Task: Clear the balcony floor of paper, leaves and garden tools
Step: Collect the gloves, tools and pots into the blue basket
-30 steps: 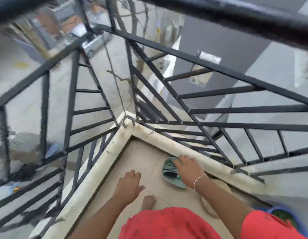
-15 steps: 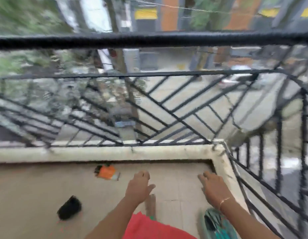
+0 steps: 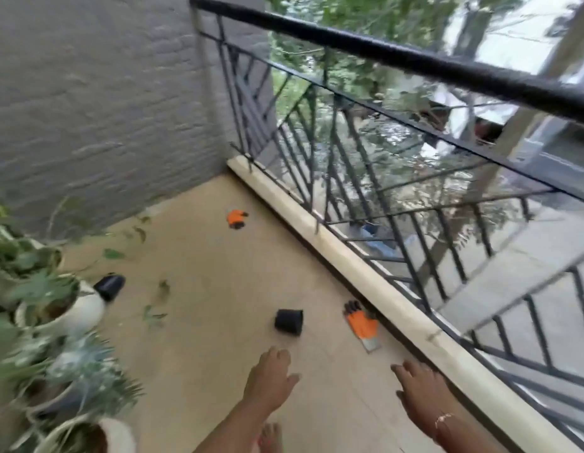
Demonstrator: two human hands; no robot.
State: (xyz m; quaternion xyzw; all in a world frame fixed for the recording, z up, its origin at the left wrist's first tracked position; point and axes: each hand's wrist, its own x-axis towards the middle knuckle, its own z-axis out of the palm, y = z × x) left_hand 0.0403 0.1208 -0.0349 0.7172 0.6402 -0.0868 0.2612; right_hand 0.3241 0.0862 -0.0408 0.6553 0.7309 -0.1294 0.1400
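Two empty hands, left hand (image 3: 271, 377) and right hand (image 3: 421, 390), hover with fingers relaxed above the floor (image 3: 218, 289).

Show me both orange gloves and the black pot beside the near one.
near orange glove (image 3: 362, 325): head view, on its orange palm.
far orange glove (image 3: 235, 218): head view, on its orange part.
black pot (image 3: 289, 322): head view, on its side wall.

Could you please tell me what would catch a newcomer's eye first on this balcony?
Two orange gloves stand out on the tan floor: the near glove lies by the kerb ahead of the right hand, the far glove towards the grey wall. A black pot lies on its side ahead of the left hand, and green leaves are scattered beside the potted plants at left.
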